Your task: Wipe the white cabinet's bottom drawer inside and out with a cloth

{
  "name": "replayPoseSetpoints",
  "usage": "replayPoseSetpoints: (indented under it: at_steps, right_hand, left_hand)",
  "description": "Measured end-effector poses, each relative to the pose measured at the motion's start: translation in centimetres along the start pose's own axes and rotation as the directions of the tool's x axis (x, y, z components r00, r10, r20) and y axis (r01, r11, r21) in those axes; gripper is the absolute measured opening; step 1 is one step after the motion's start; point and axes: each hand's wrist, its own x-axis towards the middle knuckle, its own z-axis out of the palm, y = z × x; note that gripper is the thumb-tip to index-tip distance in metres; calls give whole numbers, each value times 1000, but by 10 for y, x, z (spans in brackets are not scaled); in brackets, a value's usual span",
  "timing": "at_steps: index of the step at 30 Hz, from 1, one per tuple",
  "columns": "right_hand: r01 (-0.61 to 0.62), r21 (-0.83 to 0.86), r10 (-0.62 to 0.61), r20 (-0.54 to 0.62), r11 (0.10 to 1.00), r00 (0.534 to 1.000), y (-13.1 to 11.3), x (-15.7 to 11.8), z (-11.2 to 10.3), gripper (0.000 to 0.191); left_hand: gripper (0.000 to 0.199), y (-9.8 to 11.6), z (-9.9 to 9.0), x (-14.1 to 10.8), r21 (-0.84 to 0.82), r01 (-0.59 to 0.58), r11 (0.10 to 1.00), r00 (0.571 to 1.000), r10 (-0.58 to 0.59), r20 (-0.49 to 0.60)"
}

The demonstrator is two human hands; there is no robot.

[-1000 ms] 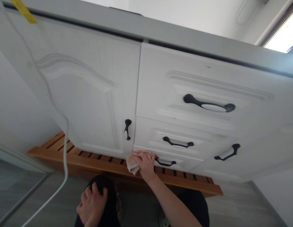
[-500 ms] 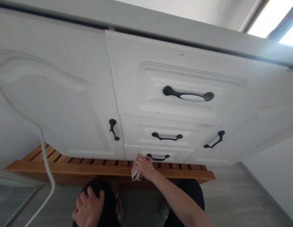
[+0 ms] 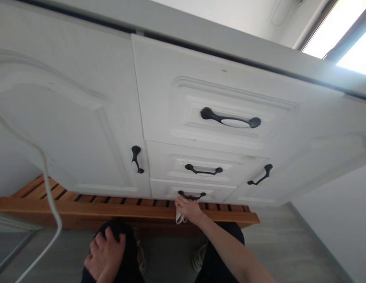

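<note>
My right hand (image 3: 189, 209) is closed on a pale pinkish cloth (image 3: 180, 217) at the lowest drawer, right beneath its dark handle (image 3: 191, 195). Part of the cloth hangs below the fingers; the rest is hidden by the hand. My left hand (image 3: 105, 251) rests on my left knee with its fingers spread, holding nothing. The white middle drawer (image 3: 159, 161) and the large top drawer (image 3: 155, 98) are closed above, each with a dark handle.
A slatted wooden bench (image 3: 82, 208) runs along the cabinet's foot, in front of my knees. A white cable (image 3: 51, 204) hangs at the left. Cabinet doors (image 3: 118, 118) flank the drawers. A window is at the upper right.
My right hand has moved right with the cloth, from the left side of the lowest handle to beneath it. The view has shifted slightly; my left hand stays on the knee.
</note>
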Motion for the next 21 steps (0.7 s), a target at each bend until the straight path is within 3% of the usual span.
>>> replayPoseSetpoints:
  at_steps: [4,8,12,15,18,21]
  right_hand:
    - [52,-29,-52,10,998,999,22,-23,-3,30]
    - [57,-65,-56,15,996,998,53,-65,-16,21]
    - [-56,-139,49,-53,989,997,75,-108,-42,17]
    - [-193,-177,169,-141,965,975,79,-124,-69,16]
    - [-363,-167,297,-324,917,898,81,-125,-96,16]
    - [-521,-63,424,-500,851,755,89,-119,-104,19]
  left_hand:
    - [62,-5,-1,0,-4,14,1000,1000,-14,-5]
    - [63,-10,-7,0,-33,34,999,999,-33,19]
    - [70,-11,-5,0,-62,43,997,999,-41,33]
    - [73,-11,-2,0,-82,46,996,998,-43,40]
    - [75,-10,-3,-2,-92,25,995,999,-22,34]
    - [75,-8,-5,-3,-92,22,995,999,-19,35]
